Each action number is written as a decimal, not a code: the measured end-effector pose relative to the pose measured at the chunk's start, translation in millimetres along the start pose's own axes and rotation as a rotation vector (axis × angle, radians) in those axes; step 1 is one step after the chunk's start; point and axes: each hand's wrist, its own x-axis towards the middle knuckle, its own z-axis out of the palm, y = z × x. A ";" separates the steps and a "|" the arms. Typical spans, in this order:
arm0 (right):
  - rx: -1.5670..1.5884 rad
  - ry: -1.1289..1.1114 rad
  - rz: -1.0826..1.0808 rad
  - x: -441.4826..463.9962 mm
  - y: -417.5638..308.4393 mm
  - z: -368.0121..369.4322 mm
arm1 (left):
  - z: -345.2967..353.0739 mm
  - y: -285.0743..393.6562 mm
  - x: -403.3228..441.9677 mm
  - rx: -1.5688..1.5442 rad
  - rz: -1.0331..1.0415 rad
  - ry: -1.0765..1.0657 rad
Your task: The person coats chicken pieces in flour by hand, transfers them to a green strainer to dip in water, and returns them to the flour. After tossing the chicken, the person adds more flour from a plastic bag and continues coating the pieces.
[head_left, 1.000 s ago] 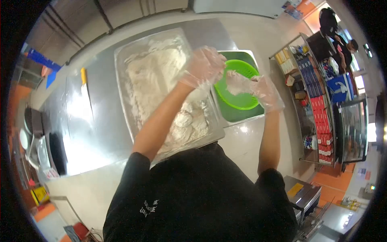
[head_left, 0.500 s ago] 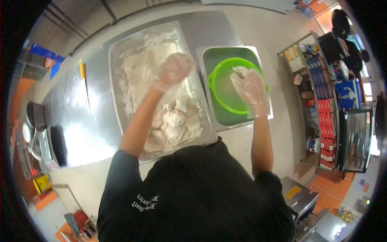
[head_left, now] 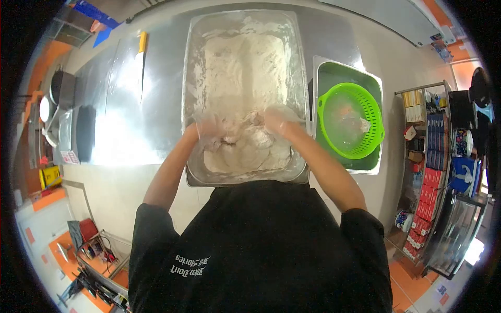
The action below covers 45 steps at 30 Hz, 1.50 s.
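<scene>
A large metal pan (head_left: 303, 62) full of pale flour (head_left: 245, 68) lies in front of me. Both my hands wear clear plastic gloves and reach into its near half. My left hand (head_left: 210, 126) is at the left side, against the flour. Opposite it, my right hand (head_left: 280, 120) touches flour-coated lumps (head_left: 261, 137) that look like raw meat. Flour and blur hide the fingertips of both hands, so their grip does not show. To the right, a bright green colander (head_left: 324, 128) sits in a second metal pan (head_left: 320, 156), with cloudy liquid and a whitish piece (head_left: 364, 125) inside.
A knife with a yellow handle (head_left: 142, 43) lies on the steel table (head_left: 117, 104) to the left. Dark and white cookware (head_left: 62, 96) stands at the far left. A shelf rack (head_left: 430, 161) with stacked boxes is on the right.
My right hand has left the green colander and moved left into the flour pan. My left hand has come down to the flour. The lumps are more covered, and the view has shifted.
</scene>
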 end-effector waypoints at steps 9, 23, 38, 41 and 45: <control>-0.024 0.390 -0.081 -3.9 4.3 -3.4 | 20.3 -2.6 -5.7 -0.007 0.066 -0.061; -0.027 0.559 -0.218 -5.8 28.7 -55.1 | 12.1 -19.8 -9.8 0.198 0.084 0.019; 0.240 0.634 -0.048 -66.5 -18.9 -90.0 | -132.4 14.6 106.4 0.078 -0.224 0.143; 0.303 0.624 -0.034 -56.8 -19.9 -101.6 | -125.7 10.6 106.4 0.059 -0.088 0.505; 0.215 0.686 -0.062 -56.4 -6.3 -103.6 | -153.2 27.2 130.5 0.198 -0.329 0.184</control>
